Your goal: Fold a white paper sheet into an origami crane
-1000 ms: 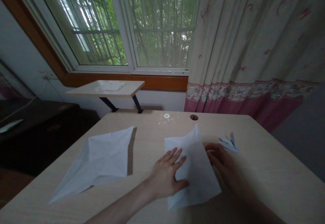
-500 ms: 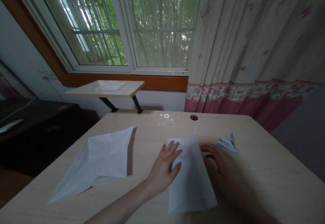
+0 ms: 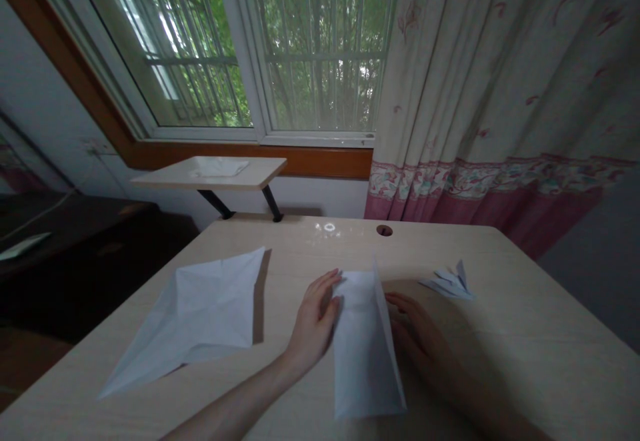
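Observation:
A white sheet of paper (image 3: 361, 351) lies in front of me, its right side standing up as a raised flap. My left hand (image 3: 316, 318) rests along the sheet's left edge, fingers stretched out and thumb against the paper. Behind the flap, on its right side, my right hand (image 3: 417, 334) has its fingers extended toward the paper; part of that hand is in shadow. Whether its fingertips touch the flap I cannot tell.
A larger creased sheet of paper (image 3: 215, 311) lies to the left with its corners lifted. A small folded paper piece (image 3: 450, 282) sits at the right. At the desk's (image 3: 300, 248) back are a round cable hole (image 3: 385, 230) and a raised shelf (image 3: 255, 173) bearing something white.
The sheet's right side has tilted up and inward, to the left. My left hand has slid from on top of the paper to its left edge, and my right hand has shifted slightly left.

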Demonstrator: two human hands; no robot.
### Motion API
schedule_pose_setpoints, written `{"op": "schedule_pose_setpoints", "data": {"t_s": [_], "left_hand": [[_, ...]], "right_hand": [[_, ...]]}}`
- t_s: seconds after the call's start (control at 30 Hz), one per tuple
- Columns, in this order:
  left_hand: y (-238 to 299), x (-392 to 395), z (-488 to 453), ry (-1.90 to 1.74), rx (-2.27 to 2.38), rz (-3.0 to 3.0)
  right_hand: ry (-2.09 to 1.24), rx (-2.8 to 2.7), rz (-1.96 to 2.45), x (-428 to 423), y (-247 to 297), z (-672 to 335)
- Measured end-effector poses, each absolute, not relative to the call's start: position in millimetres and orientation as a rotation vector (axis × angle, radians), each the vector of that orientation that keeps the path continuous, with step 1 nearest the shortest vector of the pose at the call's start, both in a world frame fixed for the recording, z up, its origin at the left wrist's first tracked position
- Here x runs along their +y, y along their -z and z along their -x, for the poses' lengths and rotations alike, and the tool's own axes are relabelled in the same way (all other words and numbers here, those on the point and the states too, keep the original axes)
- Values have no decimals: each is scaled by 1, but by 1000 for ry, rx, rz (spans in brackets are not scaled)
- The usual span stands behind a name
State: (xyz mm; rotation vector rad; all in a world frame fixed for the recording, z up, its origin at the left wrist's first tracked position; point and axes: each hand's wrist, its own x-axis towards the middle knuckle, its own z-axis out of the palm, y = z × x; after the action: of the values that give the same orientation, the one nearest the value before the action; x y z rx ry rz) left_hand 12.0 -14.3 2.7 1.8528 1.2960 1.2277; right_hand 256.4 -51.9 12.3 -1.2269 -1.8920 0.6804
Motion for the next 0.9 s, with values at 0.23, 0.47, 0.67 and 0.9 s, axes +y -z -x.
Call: {"op": "schedule_pose_setpoints", "data": {"t_s": [0.23,0.47,0.67,0.9], "left_hand": [[0,-16,-12,-1284,1320,-1789],[5,-14,-13,-1312,1348,-1788],[3,-12,-15,-1049,1271,-1969],[3,-13,-18,-756,1301,-2224]], "right_hand": [[-663,-2074,1284,-54,2,-261],[-552,-2305,1242,-53,4,-262],[-475,-2396,1157,-53,4,-261],[-448,-2424,1133,-52,2,-260]]}}
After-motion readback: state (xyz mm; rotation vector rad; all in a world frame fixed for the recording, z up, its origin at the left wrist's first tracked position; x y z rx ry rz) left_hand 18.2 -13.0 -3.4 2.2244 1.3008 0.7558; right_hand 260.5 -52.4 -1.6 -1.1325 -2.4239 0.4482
